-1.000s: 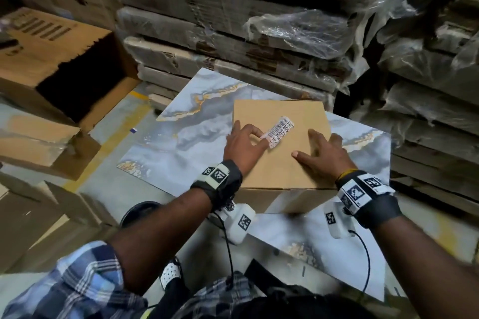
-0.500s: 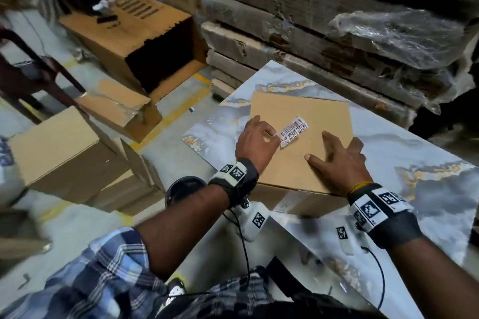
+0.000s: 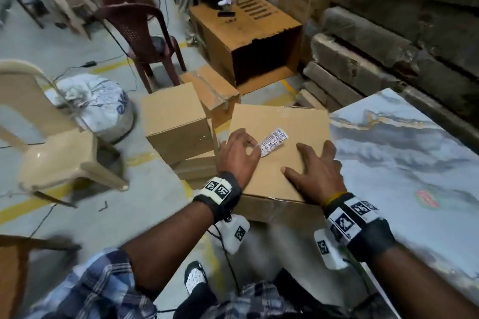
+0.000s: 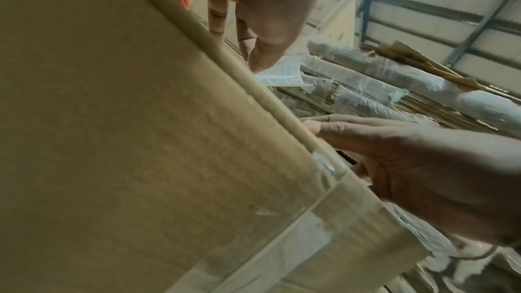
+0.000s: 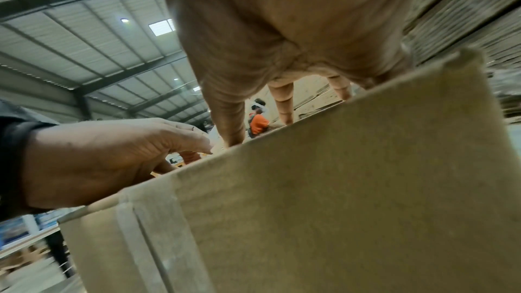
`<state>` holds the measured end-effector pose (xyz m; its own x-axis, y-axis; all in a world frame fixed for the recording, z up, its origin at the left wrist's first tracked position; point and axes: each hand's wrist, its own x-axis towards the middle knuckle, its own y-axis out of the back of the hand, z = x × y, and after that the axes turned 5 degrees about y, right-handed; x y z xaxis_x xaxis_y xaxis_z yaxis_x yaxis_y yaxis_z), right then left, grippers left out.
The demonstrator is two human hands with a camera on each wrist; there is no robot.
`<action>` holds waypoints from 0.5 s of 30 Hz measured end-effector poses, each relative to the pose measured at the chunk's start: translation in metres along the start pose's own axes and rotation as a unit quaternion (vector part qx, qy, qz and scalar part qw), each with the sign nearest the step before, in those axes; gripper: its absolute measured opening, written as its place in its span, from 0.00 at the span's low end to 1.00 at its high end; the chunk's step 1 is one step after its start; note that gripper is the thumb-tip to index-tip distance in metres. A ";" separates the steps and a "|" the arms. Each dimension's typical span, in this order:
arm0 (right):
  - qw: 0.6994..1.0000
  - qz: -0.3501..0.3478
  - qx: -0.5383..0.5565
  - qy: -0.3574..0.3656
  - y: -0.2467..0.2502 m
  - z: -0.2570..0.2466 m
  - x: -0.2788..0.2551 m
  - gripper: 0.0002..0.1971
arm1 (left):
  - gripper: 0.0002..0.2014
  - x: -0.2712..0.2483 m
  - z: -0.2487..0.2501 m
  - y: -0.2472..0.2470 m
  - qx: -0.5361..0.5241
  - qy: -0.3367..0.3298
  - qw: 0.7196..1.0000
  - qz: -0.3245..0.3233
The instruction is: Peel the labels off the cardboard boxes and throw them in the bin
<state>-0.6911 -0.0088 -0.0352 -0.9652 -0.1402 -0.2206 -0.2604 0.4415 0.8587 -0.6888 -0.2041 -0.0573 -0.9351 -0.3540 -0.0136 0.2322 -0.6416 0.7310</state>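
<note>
A brown cardboard box [image 3: 293,171] sits on the marble-patterned table [image 3: 404,163] in front of me. My left hand [image 3: 239,153] pinches the near end of a white barcode label [image 3: 274,141], which is lifted off the box top. In the left wrist view the label [image 4: 284,74] curls up from under my fingertips, above the box edge [image 4: 225,61]. My right hand [image 3: 318,171] lies flat with spread fingers on the box top, holding it down; its straight fingers [image 5: 283,106] press the box [image 5: 352,186]. No bin shows in any view.
Several more cardboard boxes [image 3: 178,122] stand on the floor left of the table, with a large open box [image 3: 248,33] behind. A beige plastic chair [image 3: 62,153], a maroon chair [image 3: 140,33] and a white sack [image 3: 98,103] stand at the left. Wrapped stacks [image 3: 388,46] line the right.
The head view has swung left, bringing the floor, chairs and sack into view. My left hand still pinches the label and my right hand still presses the box.
</note>
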 end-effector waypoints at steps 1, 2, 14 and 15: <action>1.000 -0.010 -0.002 0.014 -0.010 -0.020 0.004 0.39 | 0.04 0.003 -0.016 0.016 -0.006 0.015 1.000 0.014; 0.999 -0.018 -0.004 0.027 -0.020 -0.040 0.007 0.39 | 0.04 0.006 -0.032 0.032 -0.010 0.029 0.999 0.027; 0.987 -0.061 -0.049 0.140 -0.109 -0.269 0.039 0.38 | 0.06 0.046 -0.196 0.209 -0.050 0.089 0.987 0.127; 0.986 -0.053 -0.052 0.146 -0.109 -0.285 0.044 0.38 | 0.06 0.055 -0.201 0.222 -0.049 0.087 0.986 0.136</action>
<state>-0.6991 -0.3159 -0.0063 -0.8806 -0.4375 -0.1823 -0.3415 0.3191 0.8841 -0.6347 -0.5027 -0.0328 -0.7774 -0.6269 0.0508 0.4997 -0.5666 0.6552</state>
